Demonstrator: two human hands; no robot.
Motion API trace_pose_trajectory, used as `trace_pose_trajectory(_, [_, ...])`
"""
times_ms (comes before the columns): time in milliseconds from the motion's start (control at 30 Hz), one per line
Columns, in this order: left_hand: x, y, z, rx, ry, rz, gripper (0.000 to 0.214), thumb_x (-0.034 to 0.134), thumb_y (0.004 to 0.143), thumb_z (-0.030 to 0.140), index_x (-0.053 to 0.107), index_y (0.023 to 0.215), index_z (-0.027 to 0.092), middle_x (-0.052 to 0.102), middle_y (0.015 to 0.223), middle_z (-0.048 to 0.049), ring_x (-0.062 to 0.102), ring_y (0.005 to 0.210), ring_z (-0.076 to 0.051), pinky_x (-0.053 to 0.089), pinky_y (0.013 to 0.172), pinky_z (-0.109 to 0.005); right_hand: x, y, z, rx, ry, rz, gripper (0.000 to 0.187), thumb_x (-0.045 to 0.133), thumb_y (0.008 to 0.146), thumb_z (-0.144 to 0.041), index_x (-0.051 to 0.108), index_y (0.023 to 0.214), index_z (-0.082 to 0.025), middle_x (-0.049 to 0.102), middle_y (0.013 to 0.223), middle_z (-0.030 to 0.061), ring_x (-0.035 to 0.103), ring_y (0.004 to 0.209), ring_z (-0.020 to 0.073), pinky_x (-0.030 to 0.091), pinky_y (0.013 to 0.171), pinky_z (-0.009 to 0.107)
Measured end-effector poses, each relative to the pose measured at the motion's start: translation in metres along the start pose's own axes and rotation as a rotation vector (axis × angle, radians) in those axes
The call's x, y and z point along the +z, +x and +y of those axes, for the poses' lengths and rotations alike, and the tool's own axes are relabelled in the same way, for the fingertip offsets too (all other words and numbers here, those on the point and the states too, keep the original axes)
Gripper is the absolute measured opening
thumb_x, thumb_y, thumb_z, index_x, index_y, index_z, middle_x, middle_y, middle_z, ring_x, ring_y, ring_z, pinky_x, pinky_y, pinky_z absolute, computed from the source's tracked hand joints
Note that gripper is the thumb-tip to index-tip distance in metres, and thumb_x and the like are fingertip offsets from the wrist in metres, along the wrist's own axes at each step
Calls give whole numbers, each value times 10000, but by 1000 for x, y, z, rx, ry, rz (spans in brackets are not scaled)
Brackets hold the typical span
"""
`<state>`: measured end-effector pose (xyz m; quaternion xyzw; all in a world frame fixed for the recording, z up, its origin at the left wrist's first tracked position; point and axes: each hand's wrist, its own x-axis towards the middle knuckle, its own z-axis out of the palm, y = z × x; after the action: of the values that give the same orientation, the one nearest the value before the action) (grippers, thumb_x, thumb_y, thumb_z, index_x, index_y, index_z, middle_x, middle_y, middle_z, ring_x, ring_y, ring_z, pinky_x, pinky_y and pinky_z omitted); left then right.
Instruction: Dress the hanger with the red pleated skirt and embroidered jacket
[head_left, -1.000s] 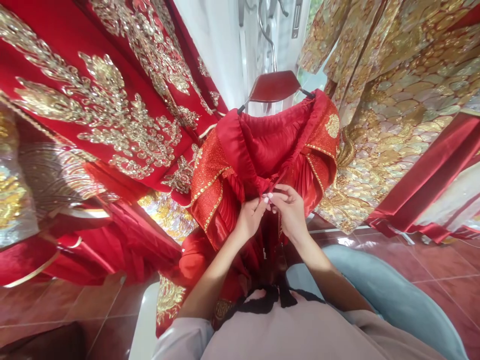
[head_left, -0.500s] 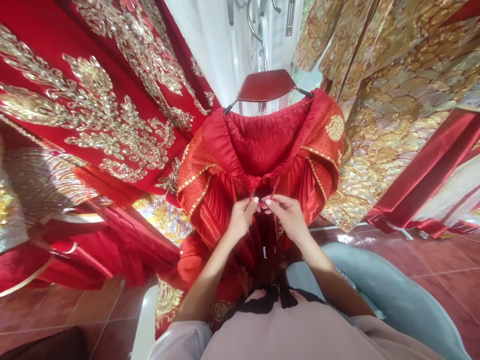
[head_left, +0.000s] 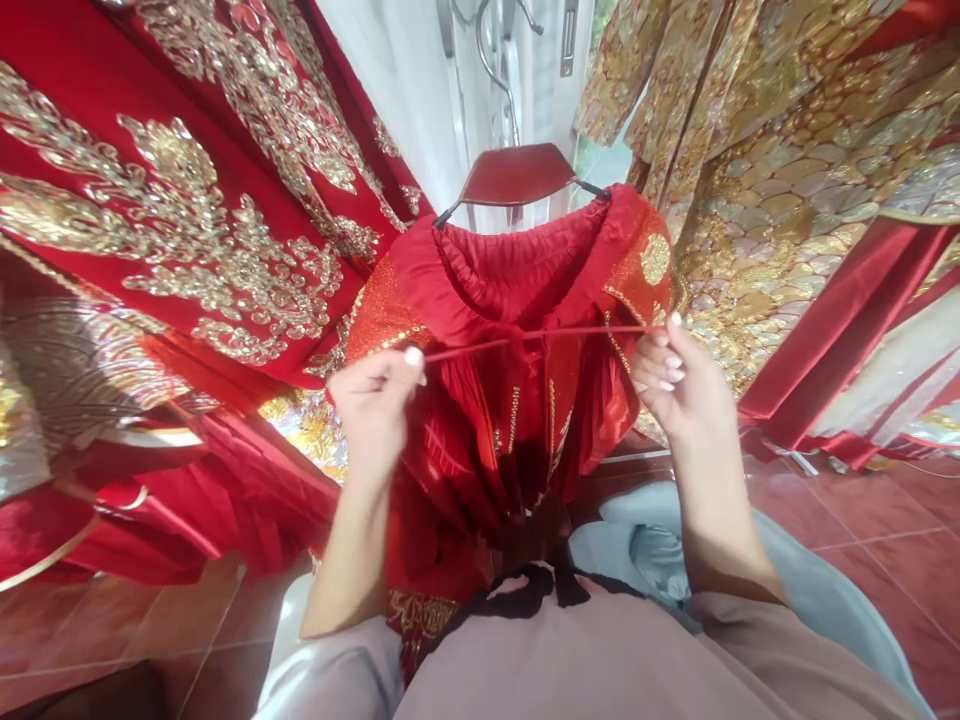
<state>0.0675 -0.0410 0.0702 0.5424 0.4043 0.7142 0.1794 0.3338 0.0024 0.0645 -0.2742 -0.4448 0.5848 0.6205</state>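
Note:
A red skirt (head_left: 495,400) with a gathered waistband and gold-trimmed panels hangs in front of me from a clip hanger (head_left: 517,175). Its thin red drawstring (head_left: 585,331) is stretched nearly level across the front of the waistband. My left hand (head_left: 379,390) is closed, pinching one end of the string between thumb and fingers at the skirt's left side. On the right, my right hand (head_left: 679,385) pinches the other end, its remaining fingers curled in. Where the string meets at the waistband's middle, I cannot tell whether a knot is there.
Red cloth with gold beading (head_left: 225,250) hangs at left, and a gold scale-patterned garment (head_left: 780,200) at right. A metal hook (head_left: 499,70) holds the hanger near a white door frame. A pale blue chair (head_left: 817,610) stands at my lower right on the tiled floor (head_left: 885,520).
Both hands have moved apart from the middle of the waistband, left and right, and the drawstring is now pulled straight between them. The skirt has shifted slightly left in view.

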Motion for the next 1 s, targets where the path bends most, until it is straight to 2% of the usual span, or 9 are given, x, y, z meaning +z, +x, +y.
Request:
trace_pose_trajectory(67, [0, 12, 7, 1, -149, 80, 392, 766, 679, 385, 537, 460, 154, 338, 401, 59, 235, 368, -35, 176, 364, -186, 12, 2, -10, 9, -1, -66, 410, 618, 833, -430, 412, 580, -181, 239, 476, -77, 184, 367, 25, 193, 314, 141])
trace_pose_trajectory(133, [3, 21, 11, -54, -284, 95, 402, 786, 658, 382, 511, 474, 154, 331, 418, 65, 230, 360, -28, 177, 338, -168, 27, 5, -11, -2, 32, -98, 362, 564, 871, -412, 446, 616, -183, 365, 525, -54, 264, 386, 27, 240, 323, 134])
trace_pose_trajectory(267, [17, 24, 7, -215, -395, -88, 303, 767, 681, 397, 590, 641, 155, 564, 627, 3, 442, 425, -43, 275, 312, -140, 52, 19, 4, -29, 145, -109, 283, 547, 867, -441, 534, 722, -198, 635, 896, -13, 471, 505, 18, 373, 381, 116])
trace_pose_trajectory(367, [32, 19, 2, -325, -444, -231, 341, 688, 747, 447, 546, 659, 149, 667, 857, -58, 575, 513, -77, 320, 305, -139, 59, 30, 16, -48, 175, -148, 255, 585, 834, -459, 564, 770, -213, 649, 987, -20, 511, 529, 22, 458, 449, 131])
trace_pose_trajectory(500, [50, 19, 7, -319, -445, -257, 369, 609, 803, 465, 480, 644, 159, 658, 765, -38, 615, 567, -99, 426, 384, -151, 65, 35, 22, -180, 115, -222, 287, 548, 844, -512, 565, 799, -229, 634, 1107, -27, 616, 694, 55, 528, 575, 165])
trace_pose_trajectory(633, [62, 30, 25, -209, -423, -290, 400, 601, 831, 447, 438, 595, 167, 554, 610, 13, 533, 470, -69, 427, 402, -167, 71, 35, 18, -502, -384, -151, 351, 456, 896, -520, 527, 747, -211, 631, 1120, 27, 589, 1078, 175, 496, 908, 316])
trace_pose_trajectory(767, [76, 48, 45, -104, -537, -316, 409, 486, 924, 270, 387, 540, 168, 440, 538, 24, 405, 358, -53, 322, 337, -191, 73, 45, 3, -681, -1138, -86, 355, 463, 894, -468, 510, 673, -195, 594, 763, 56, 594, 896, 205, 328, 1036, 445])
trace_pose_trajectory(900, [78, 67, 55, -376, -602, -220, 471, 325, 982, 211, 302, 513, 170, 259, 476, 49, 192, 317, -25, 132, 322, -193, 61, 63, -25, -653, -1388, -207, 436, 553, 815, -515, 423, 548, -195, 403, 578, 34, 521, 757, 196, 350, 932, 445])
trace_pose_trajectory(1000, [57, 84, 50, -478, -653, -148, 493, 209, 1002, 207, 243, 511, 177, 153, 508, 50, 108, 357, -30, 82, 356, -209, 42, 78, -43, -704, -1438, -110, 465, 510, 833, -522, 364, 525, -207, 336, 536, 25, 476, 700, 181, 355, 878, 416])
